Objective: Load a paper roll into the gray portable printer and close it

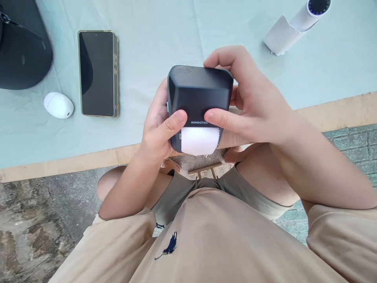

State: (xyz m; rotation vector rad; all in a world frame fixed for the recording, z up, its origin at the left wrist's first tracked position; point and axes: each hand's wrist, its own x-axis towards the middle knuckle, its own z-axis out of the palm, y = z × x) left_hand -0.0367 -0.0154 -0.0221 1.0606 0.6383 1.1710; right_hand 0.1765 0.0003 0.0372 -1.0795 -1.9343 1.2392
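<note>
A black label printer marked NIIMBOT is held up above the table's front edge. A strip of white label paper sticks out of its slot on the side towards me. My left hand grips the printer's left side, its thumb lying on the front face; the other fingers are mostly hidden behind. Wrapped round the right side is my right hand, with the thumb pressed near the lettering and the index finger on the far top edge.
On the pale green tablecloth lie a smartphone in a clear case and a white earbud case. A black zipped case stands far left. At the upper right is a white cylindrical object with a paper piece. The wooden table edge runs below.
</note>
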